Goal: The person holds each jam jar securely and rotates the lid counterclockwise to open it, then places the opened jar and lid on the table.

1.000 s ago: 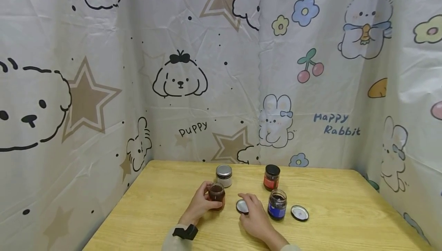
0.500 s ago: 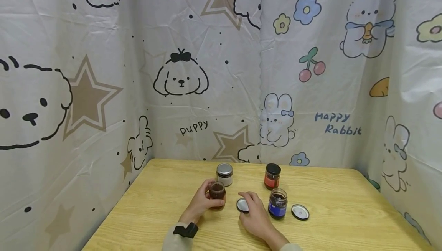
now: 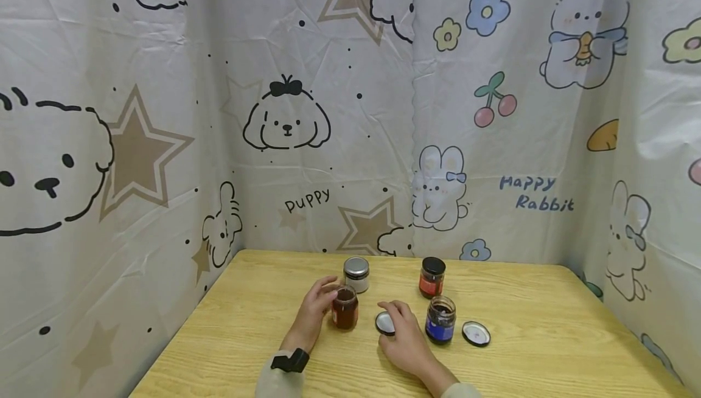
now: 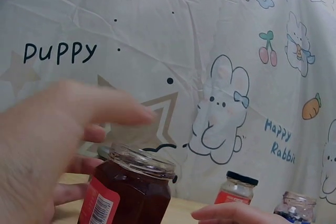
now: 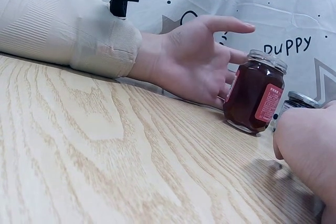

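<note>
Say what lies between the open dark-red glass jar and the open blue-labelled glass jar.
In the head view, a round, black-rimmed white lid and the right hand partly covering it lie there.

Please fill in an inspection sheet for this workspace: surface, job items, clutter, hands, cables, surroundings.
Surface: wood-grain table.
Job items: uncapped dark-red jar, upright; nearer lid, pale inside up.
Clutter: uncapped blue-labelled jar with a second lid beside it; capped silver-lidded jar and black-lidded jar behind.
Hands: left hand open beside the dark-red jar, contact unclear; right hand partly covering the nearer lid, grip unclear.
Cables: nothing seen.
Surroundings: cartoon-printed curtains.
</note>
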`<state>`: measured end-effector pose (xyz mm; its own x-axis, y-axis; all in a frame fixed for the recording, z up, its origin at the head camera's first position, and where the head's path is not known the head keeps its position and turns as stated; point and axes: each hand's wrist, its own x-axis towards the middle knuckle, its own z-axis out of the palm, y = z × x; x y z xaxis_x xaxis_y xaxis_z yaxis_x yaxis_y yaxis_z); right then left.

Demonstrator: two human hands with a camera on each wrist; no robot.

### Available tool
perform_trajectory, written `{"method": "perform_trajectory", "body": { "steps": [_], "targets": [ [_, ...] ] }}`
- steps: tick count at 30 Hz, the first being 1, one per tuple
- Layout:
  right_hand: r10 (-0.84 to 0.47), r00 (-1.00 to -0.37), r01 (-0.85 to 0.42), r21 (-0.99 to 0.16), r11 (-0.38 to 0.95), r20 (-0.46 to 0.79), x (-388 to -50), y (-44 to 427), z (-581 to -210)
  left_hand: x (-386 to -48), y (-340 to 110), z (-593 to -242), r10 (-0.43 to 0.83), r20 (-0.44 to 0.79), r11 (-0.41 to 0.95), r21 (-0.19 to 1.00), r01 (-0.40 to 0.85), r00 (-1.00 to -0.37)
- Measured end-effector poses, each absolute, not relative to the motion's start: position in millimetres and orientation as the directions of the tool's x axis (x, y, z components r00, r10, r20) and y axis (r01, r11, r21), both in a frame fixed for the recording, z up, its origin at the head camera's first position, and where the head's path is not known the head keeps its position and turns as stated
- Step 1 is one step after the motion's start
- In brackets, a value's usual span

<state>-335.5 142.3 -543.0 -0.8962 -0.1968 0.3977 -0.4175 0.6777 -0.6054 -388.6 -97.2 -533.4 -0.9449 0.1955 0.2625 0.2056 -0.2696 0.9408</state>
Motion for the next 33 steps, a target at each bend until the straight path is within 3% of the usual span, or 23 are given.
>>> {"method": "perform_trajectory", "body": {
  "steps": [10,15,19,24,33],
  "targets": [
    [-0.201,-0.897,-0.422,-0.627,0.655,0.394,-337.0,142.5,-544.6,-385.1,-97.7,-523.9,0.034,0.169,-0.478,0.868,0.132,-0.985],
    [-0.19,-0.897,-0.425,-0.658,0.622,0.399,-336.2,141.0,-540.9,-387.5,-93.8,-510.5,-0.134,0.141,-0.598,0.778,0.193,-0.981],
    [-0.173,-0.895,-0.427,-0.681,0.595,0.41,-331.1,139.3,-534.1,-384.9,-84.6,-488.3,-0.167,0.191,-0.622,0.741,0.254,-0.967],
    [-0.175,-0.881,-0.458,-0.701,0.546,0.439,-322.9,134.9,-519.1,-373.7,-71.5,-456.4,-0.126,0.295,-0.57,0.76,0.312,-0.947],
    [-0.175,-0.768,-0.623,-0.657,0.425,0.616,-306.4,141.0,-469.8,-362.3,-50.8,-424.5,0.017,0.486,-0.245,0.849,0.468,-0.874]
  ]
}}
